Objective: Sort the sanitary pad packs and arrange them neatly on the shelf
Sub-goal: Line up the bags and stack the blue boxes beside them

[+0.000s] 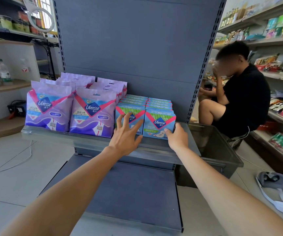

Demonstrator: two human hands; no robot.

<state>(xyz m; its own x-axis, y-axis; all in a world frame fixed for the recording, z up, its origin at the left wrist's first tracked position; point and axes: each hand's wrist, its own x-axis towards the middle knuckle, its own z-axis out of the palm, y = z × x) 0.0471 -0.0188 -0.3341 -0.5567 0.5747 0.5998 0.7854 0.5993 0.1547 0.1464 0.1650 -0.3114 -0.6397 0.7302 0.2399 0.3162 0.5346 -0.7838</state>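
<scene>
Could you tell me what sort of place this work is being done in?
Most likely a small shop: a slotted metal display shelf holds rows of purple packs and blue packs, and wall shelves on the right carry snacks and bottles.

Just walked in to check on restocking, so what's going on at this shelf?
A person is straightening sanitary pad packs on the grey shelf. Purple packs stand in rows on the left, blue packs on the right. The left hand, fingers spread, touches a front blue pack; the right hand holds the rightmost one's corner.
</scene>
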